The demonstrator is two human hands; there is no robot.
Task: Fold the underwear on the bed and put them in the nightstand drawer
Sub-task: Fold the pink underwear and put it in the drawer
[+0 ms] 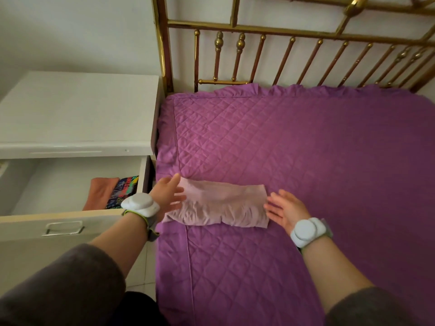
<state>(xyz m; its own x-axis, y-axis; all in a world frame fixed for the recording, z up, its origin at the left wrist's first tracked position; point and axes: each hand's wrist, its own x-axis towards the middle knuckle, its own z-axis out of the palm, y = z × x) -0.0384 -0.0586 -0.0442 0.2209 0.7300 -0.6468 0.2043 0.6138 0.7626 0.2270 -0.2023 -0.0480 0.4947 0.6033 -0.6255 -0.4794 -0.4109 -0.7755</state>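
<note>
a: the left hand (168, 196) lies flat with fingers spread, resting on the left end of the pale pink underwear (216, 204). it grips nothing.

b: and the right hand (286, 209)?

a: spread wide too, palm turned toward the cloth, fingertips at its right edge. whether they touch it, i cannot tell.

b: where does the underwear lie?

a: on the purple quilted bedspread (306, 149), near the bed's left edge, folded into a long band, wrinkled along its near side.

b: the drawer?

a: the white nightstand (77, 109) stands just beside the bed, its top drawer (63, 222) pulled out. inside, against the right wall, sit an orange folded garment (101, 191) and a dark one with bright print (124, 190), side by side.

b: anything on the wrists?

a: a white round device strapped on each, with grey sleeves pushed up the forearms. a brass headboard (282, 38) stands behind the bed.
</note>
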